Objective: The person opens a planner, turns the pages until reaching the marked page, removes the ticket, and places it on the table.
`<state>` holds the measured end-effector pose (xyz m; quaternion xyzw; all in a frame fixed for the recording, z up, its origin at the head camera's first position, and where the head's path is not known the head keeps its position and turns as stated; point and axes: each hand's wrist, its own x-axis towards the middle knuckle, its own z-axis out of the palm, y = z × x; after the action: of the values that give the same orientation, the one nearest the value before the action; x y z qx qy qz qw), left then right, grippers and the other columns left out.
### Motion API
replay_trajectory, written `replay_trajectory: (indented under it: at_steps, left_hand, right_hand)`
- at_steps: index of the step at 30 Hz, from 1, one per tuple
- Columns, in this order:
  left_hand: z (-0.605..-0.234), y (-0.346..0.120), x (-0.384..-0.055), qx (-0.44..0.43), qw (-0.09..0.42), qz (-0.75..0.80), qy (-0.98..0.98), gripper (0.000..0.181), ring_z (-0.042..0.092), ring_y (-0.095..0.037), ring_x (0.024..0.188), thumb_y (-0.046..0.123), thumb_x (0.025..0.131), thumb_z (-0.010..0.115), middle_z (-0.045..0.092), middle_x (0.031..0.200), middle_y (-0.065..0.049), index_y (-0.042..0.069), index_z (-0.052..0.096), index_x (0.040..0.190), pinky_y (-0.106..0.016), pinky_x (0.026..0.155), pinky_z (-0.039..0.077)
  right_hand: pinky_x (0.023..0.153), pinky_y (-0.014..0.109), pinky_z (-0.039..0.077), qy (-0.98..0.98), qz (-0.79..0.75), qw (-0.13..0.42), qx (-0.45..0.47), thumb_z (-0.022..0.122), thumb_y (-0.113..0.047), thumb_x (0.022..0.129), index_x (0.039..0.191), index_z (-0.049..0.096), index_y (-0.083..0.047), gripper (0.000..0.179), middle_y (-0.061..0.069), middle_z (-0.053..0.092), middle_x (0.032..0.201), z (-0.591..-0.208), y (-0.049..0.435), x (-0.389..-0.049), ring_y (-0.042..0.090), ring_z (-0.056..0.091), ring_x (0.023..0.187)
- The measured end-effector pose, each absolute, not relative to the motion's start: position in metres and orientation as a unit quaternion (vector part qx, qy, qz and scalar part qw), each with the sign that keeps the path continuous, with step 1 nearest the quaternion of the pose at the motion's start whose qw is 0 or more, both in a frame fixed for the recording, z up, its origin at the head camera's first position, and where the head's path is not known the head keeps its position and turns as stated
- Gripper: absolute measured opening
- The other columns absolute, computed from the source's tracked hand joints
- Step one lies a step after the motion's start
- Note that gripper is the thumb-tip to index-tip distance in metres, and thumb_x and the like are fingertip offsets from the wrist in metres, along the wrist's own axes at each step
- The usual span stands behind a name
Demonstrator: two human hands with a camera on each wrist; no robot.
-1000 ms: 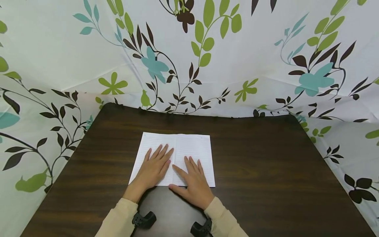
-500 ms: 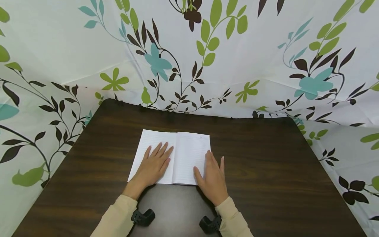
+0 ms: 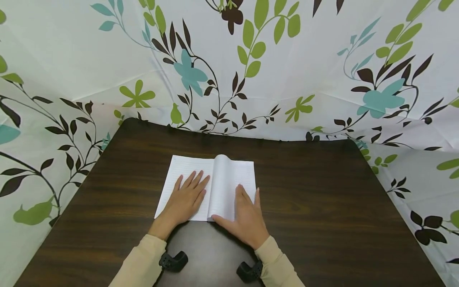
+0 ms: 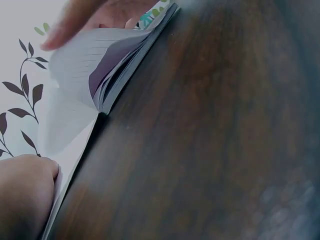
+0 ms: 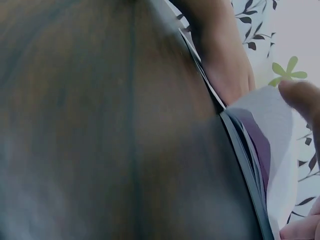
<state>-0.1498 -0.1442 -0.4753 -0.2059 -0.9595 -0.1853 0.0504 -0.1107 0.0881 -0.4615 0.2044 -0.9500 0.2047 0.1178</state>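
Note:
An open notebook [image 3: 183,165] with lined white pages lies on the dark wooden table. On its left page my left hand [image 3: 184,201] rests flat, fingers spread. My right hand [image 3: 247,219] is over the right half, holding a page [image 3: 222,187] that bulges up in a curl beside the spine. In the right wrist view the thumb [image 5: 297,95] lies against the curled page, with a finger [image 5: 300,229] near its lower part. A purple layer [image 5: 257,140] shows under the raised page, above the stacked sheets.
The brown table [image 3: 322,207] extends to both sides of the notebook. A white cloth [image 3: 279,71] printed with leaves and flowers hangs behind and beside it. Each wrist wears a black camera mount [image 3: 173,262].
My right hand moved right to the notebook's outer edge, then back left, and a right page has risen into a curl. My left hand stays on the left page.

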Motion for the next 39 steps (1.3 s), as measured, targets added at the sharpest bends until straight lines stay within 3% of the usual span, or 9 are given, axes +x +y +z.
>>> replay_trajectory:
  at_steps: [4, 12, 18, 21, 26, 32, 35, 39]
  left_hand:
    - [-0.476, -0.143, -0.149, -0.203, 0.049, -0.196, -0.958, 0.051, 0.025, -0.035, 0.155, 0.031, 0.111, 0.045, 0.035, 0.165, -0.013, 0.013, 0.044, 0.158, -0.064, 0.122, 0.012]
    - [-0.475, -0.143, -0.148, -0.208, 0.054, -0.192, -0.958, 0.051, 0.026, -0.035, 0.155, 0.03, 0.11, 0.046, 0.036, 0.165, -0.014, 0.012, 0.046, 0.157, -0.064, 0.122, 0.013]
    - [-0.473, -0.145, -0.15, -0.203, 0.051, -0.189, -0.959, 0.051, 0.026, -0.035, 0.155, 0.031, 0.11, 0.046, 0.035, 0.165, -0.013, 0.012, 0.045, 0.158, -0.064, 0.123, 0.012]
    - [-0.472, -0.146, -0.15, -0.201, 0.05, -0.192, -0.959, 0.052, 0.026, -0.035, 0.155, 0.031, 0.11, 0.047, 0.035, 0.165, -0.013, 0.012, 0.045, 0.158, -0.063, 0.123, 0.011]
    - [-0.471, -0.145, -0.15, -0.205, 0.051, -0.197, -0.958, 0.051, 0.026, -0.036, 0.155, 0.029, 0.11, 0.047, 0.036, 0.165, -0.014, 0.011, 0.045, 0.158, -0.064, 0.122, 0.012]
    - [-0.473, -0.144, -0.149, -0.208, 0.057, -0.193, -0.957, 0.05, 0.027, -0.036, 0.155, 0.029, 0.11, 0.047, 0.037, 0.164, -0.014, 0.011, 0.046, 0.157, -0.064, 0.122, 0.013]
    - [-0.474, -0.144, -0.149, -0.21, 0.059, -0.192, -0.957, 0.05, 0.028, -0.036, 0.155, 0.029, 0.11, 0.047, 0.037, 0.164, -0.014, 0.012, 0.047, 0.157, -0.064, 0.122, 0.013]
    - [-0.474, -0.144, -0.149, -0.209, 0.061, -0.198, -0.956, 0.05, 0.028, -0.036, 0.154, 0.03, 0.11, 0.048, 0.037, 0.164, -0.014, 0.012, 0.048, 0.156, -0.064, 0.122, 0.014]
  right_hand:
    - [0.116, 0.075, 0.016, -0.948, 0.199, 0.114, 0.221, 0.061, -0.081, 0.084, 0.147, 0.043, 0.018, 0.119, 0.029, 0.05, 0.149, -0.461, 0.085, -0.11, 0.035, 0.05, 0.141]
    - [0.114, 0.076, 0.019, -0.943, 0.184, 0.146, 0.237, 0.079, -0.04, 0.086, 0.142, 0.051, 0.016, 0.084, 0.027, 0.059, 0.142, -0.459, 0.095, -0.104, 0.035, 0.057, 0.134]
    - [0.112, 0.078, 0.019, -0.927, 0.223, 0.17, 0.247, 0.072, 0.001, 0.079, 0.152, 0.042, 0.01, 0.08, 0.022, 0.056, 0.148, -0.462, 0.113, -0.098, 0.04, 0.053, 0.136]
    - [0.11, 0.079, 0.021, -0.923, 0.251, 0.188, 0.222, 0.065, 0.012, 0.077, 0.154, 0.037, 0.01, 0.082, 0.025, 0.052, 0.15, -0.464, 0.116, -0.099, 0.045, 0.05, 0.137]
    - [0.113, 0.075, 0.023, -0.914, 0.331, 0.195, 0.128, 0.07, 0.0, 0.091, 0.155, 0.025, 0.016, 0.08, 0.035, 0.045, 0.15, -0.459, 0.108, -0.104, 0.049, 0.045, 0.14]
    - [0.113, 0.066, 0.033, -0.874, 0.462, 0.138, 0.052, 0.071, -0.018, 0.097, 0.158, 0.015, 0.014, 0.089, 0.033, 0.043, 0.154, -0.446, 0.088, -0.107, 0.048, 0.041, 0.143]
    - [0.114, 0.062, 0.034, -0.861, 0.491, 0.114, 0.072, 0.067, -0.021, 0.1, 0.16, 0.019, 0.011, 0.083, 0.028, 0.044, 0.155, -0.442, 0.078, -0.108, 0.043, 0.04, 0.145]
    - [0.116, 0.056, 0.036, -0.853, 0.481, 0.113, 0.168, 0.063, -0.023, 0.104, 0.159, 0.035, -0.001, 0.065, 0.016, 0.045, 0.158, -0.442, 0.065, -0.112, 0.032, 0.041, 0.146]
